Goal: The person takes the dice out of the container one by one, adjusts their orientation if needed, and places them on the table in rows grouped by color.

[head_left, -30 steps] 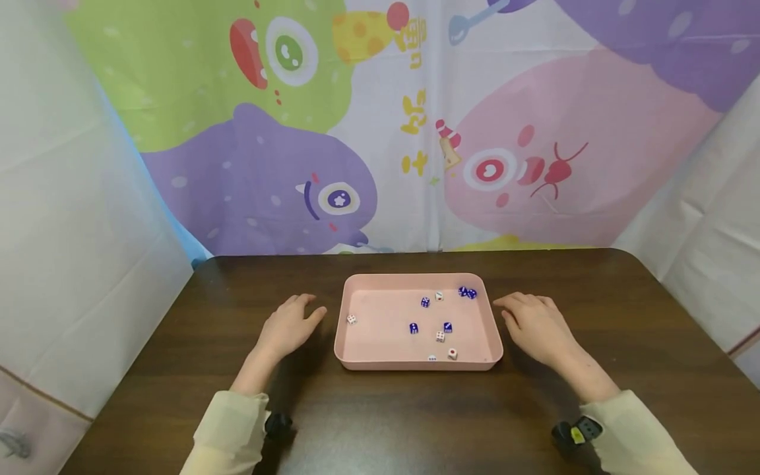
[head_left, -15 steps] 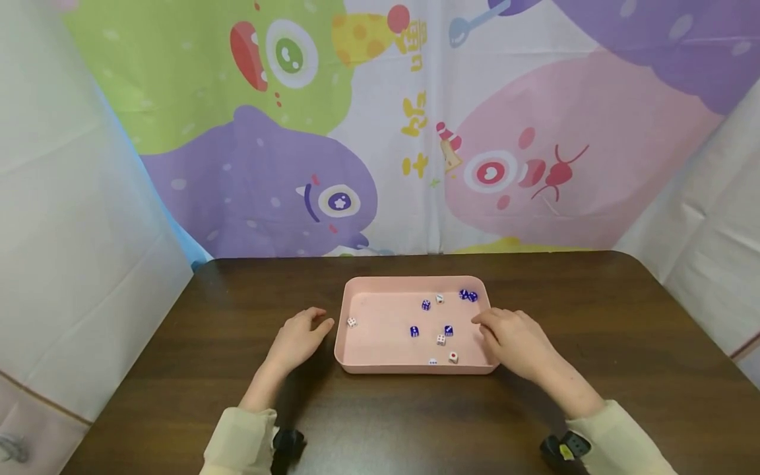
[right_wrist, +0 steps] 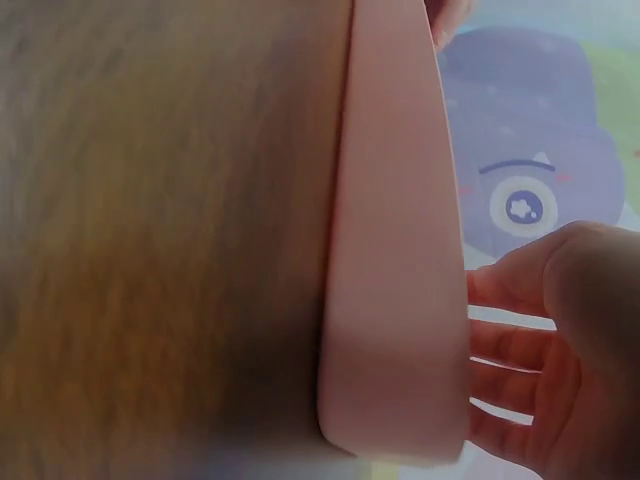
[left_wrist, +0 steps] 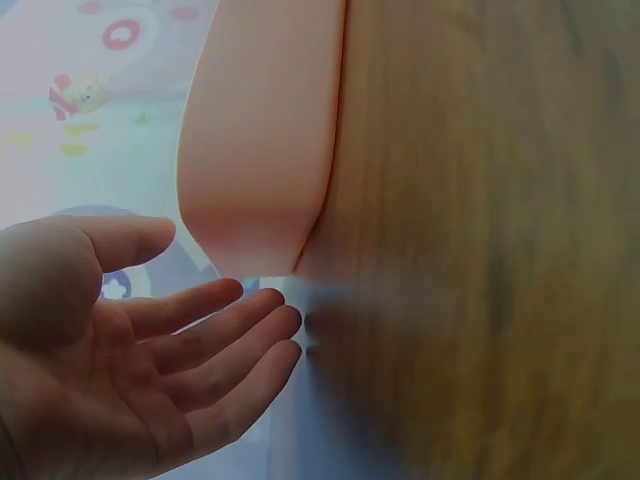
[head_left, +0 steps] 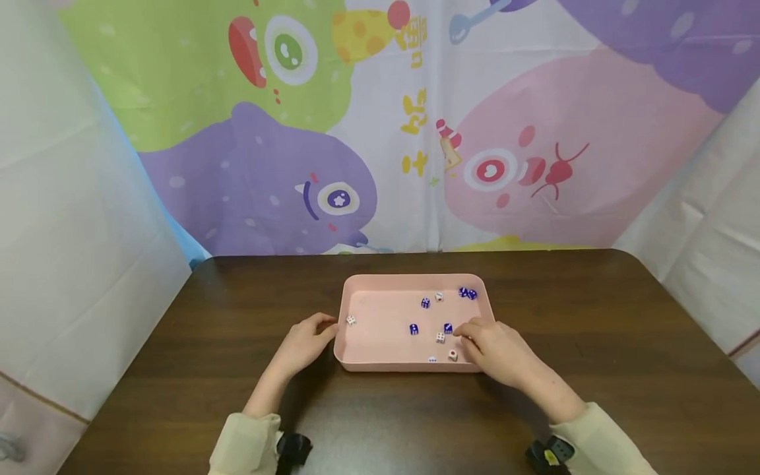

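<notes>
Cartoon-printed cloth [head_left: 404,218] hangs behind a dark wooden tabletop [head_left: 380,422], with white sheets [head_left: 77,198] along the sides. Near the middle of the tabletop lies a pink tray [head_left: 380,344] holding blue and white dice. Two touching blue dice [head_left: 472,294] sit in its far right corner. Left of them, a far white die [head_left: 439,297] lies near a far blue die [head_left: 425,303]. Nearer the centre is a middle blue die [head_left: 413,329]; to its right, another blue die [head_left: 448,328] sits just behind a four-pip white die [head_left: 440,338]. By the near wall are a red-pipped die [head_left: 453,355] and a partly hidden white die [head_left: 432,359]. One left-hand white die [head_left: 351,320] rests by the left wall.

The left hand [head_left: 305,341] holds nothing, its fingers loosely spread beside the tray's left end; contact is unclear. The right hand [head_left: 499,349] reaches over the right rim, thumb and forefinger slightly apart near the dice; whether it touches one cannot be told.
</notes>
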The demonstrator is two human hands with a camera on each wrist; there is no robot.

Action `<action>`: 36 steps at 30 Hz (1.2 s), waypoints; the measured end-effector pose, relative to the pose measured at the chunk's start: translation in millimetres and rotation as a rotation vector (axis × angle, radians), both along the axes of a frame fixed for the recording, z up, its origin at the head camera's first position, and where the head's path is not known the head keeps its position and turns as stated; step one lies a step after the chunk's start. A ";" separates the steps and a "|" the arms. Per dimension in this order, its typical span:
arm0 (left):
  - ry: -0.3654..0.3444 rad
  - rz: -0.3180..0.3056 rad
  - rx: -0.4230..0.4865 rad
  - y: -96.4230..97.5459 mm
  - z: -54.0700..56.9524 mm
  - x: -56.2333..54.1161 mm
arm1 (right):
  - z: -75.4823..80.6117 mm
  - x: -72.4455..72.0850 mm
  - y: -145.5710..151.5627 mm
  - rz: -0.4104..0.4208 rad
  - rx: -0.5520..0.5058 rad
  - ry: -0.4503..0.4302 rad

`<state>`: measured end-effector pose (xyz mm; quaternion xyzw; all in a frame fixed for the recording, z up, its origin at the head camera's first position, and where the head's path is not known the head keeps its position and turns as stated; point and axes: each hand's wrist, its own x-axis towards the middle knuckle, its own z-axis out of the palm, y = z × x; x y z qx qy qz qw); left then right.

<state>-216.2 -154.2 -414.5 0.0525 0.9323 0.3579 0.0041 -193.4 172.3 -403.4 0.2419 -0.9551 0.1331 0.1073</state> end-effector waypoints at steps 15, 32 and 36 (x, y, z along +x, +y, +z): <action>-0.189 -0.016 0.355 3.3 -6.8 2.7 | -7.2 1.0 -21.5 0.167 -0.038 -0.035; -0.194 -0.068 0.354 -2.2 -8.6 1.7 | -13.8 2.7 -34.6 0.110 0.005 -0.088; -0.198 -0.072 0.356 -2.1 -9.9 2.8 | -15.3 3.7 -37.7 0.105 0.029 -0.065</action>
